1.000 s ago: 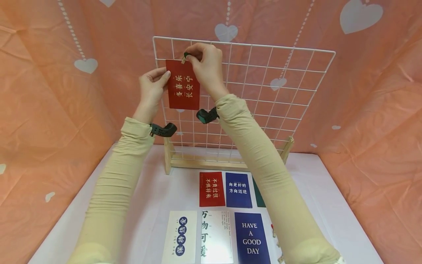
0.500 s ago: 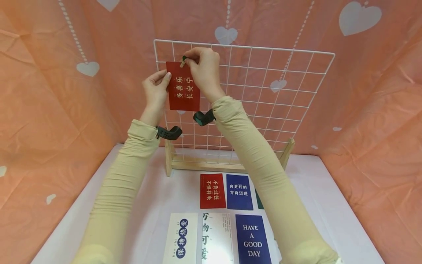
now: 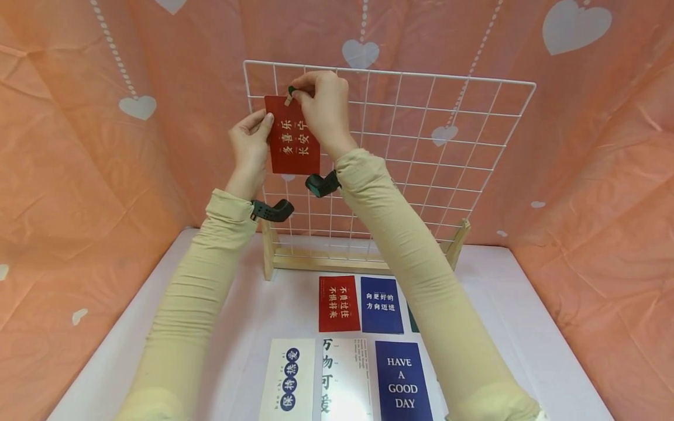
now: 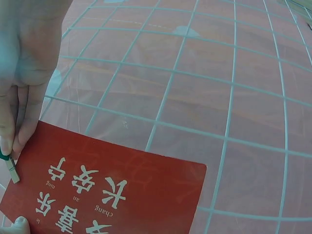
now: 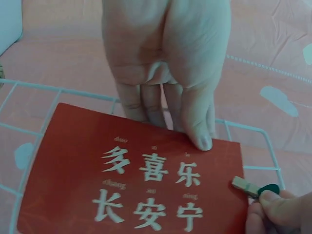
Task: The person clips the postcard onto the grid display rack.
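Observation:
A red card point(image 3: 284, 161) with white Chinese characters stands sideways against the upper left of a white wire grid point(image 3: 400, 132). My left hand point(image 3: 248, 143) pinches its left edge, thumb on the printed face and fingers behind. At the card's top edge, my right hand point(image 3: 327, 111) pinches a small wooden clothespin point(image 5: 245, 186) by its end, where a dark green ornament point(image 5: 269, 187) sits. The clothespin's tip overlaps the red face in both wrist views. In the right wrist view, the fingers behind the card are partly hidden.
Wooden feet and a bar point(image 3: 326, 263) support the grid on a white table point(image 3: 231, 327). Several cards lie in front, among them a red one point(image 3: 339, 324), a blue one point(image 3: 381, 321) and a cream one point(image 3: 271, 374). My right sleeve point(image 3: 421, 257) covers part of a green card.
My right hand and the clothespin have shifted slightly left along the card's top edge. My left forearm has moved a little right, still pinching the card.

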### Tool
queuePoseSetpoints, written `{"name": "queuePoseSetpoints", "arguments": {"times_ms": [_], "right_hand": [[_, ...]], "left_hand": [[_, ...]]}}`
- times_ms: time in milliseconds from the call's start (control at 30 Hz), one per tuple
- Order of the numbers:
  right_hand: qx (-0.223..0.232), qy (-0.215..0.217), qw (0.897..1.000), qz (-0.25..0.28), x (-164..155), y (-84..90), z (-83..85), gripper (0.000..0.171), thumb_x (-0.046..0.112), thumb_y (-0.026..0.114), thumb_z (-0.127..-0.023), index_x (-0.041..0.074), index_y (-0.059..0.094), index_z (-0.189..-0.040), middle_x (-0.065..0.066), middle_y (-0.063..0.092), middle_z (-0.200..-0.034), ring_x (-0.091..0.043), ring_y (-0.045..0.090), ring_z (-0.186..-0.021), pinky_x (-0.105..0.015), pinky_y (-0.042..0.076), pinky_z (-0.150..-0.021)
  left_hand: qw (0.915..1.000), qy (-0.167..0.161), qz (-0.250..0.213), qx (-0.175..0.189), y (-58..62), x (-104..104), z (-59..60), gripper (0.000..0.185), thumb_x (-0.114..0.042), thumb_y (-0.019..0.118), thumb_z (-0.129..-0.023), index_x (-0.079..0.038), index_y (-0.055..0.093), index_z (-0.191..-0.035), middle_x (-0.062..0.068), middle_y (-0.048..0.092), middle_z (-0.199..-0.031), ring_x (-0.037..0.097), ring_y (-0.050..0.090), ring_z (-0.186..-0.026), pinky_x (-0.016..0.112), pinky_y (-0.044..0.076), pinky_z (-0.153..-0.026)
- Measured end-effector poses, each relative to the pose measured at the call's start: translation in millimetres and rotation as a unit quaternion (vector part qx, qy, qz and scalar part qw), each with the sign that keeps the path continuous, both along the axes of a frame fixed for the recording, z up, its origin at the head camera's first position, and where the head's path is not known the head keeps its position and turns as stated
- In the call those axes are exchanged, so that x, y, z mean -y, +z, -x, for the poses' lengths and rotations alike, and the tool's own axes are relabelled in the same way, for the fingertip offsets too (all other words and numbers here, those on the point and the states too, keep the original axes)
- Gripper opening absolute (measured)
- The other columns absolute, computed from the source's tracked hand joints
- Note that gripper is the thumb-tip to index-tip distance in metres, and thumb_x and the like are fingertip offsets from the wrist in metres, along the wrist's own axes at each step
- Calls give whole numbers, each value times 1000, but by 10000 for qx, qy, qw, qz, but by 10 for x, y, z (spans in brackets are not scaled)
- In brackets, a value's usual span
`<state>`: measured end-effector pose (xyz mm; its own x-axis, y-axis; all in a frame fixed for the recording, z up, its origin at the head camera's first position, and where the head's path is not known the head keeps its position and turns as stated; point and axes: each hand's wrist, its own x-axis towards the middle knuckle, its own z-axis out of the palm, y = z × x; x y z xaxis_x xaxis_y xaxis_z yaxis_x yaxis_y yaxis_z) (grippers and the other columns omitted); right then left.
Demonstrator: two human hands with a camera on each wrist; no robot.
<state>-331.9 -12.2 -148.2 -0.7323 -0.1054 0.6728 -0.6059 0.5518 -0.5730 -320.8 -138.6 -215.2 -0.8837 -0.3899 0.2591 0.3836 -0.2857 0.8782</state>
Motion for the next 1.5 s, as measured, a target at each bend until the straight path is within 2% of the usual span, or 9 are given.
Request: {"name": "queuePoseSetpoints", "arguments": {"times_ms": [200,433,667,933,1067,1233,1500], "right_hand": [[147,-146,9996,-165,20,71,-49,15,9,65,-92,9,75,-102,0,72,-96,-7,66,-87,-13,49,-75],[283,9,9994,-198,26,58,-53,18,10,63,-93,7,74,-107,-2,72,-101,-8,65,-92,-13,49,-78],[247,51,9986,-454,54,42,-22,19,10,60,-95,8,73,-109,-2,71,-102,-9,66,-87,-15,50,-74],[4,-9,9969,-788,72,79,-2,19,9,59,-95,8,74,-106,-2,71,-103,-10,65,-94,-14,49,-82],[54,38,9973,-732,56,74,13,20,11,59,-95,8,72,-110,-3,70,-106,-9,66,-91,-13,49,-79],[160,372,9979,-501,-7,12,56,26,12,56,-96,7,68,-118,-5,70,-109,-10,66,-87,-13,50,-76],[-37,760,9970,-125,-81,-103,83,29,15,57,-95,6,66,-121,-6,69,-110,-11,67,-87,-14,51,-79]], "left_hand": [[10000,-13,18,-38,25,-7,-23,27,-13,62,-91,-1,68,-115,8,65,-100,18,61,-92,31,50,-86],[10000,9,-54,-12,21,0,-27,28,-11,62,-91,0,66,-117,12,65,-105,19,61,-95,29,50,-87],[9999,33,-76,-63,-7,19,-34,27,-10,62,-91,0,67,-116,12,66,-104,21,62,-96,30,50,-88],[9999,8,-91,-115,0,30,-26,27,-10,62,-92,-1,67,-116,13,67,-105,21,62,-98,29,50,-88],[9998,32,-158,-148,13,20,-13,27,-10,62,-91,0,67,-116,12,67,-103,20,62,-96,30,50,-88],[9997,17,-155,-190,18,5,-4,26,-8,62,-92,0,67,-116,11,66,-102,19,61,-94,29,51,-87],[10000,-3,-79,1,0,37,-10,29,-10,62,-92,-4,66,-119,10,65,-109,18,60,-97,28,50,-87]]}}
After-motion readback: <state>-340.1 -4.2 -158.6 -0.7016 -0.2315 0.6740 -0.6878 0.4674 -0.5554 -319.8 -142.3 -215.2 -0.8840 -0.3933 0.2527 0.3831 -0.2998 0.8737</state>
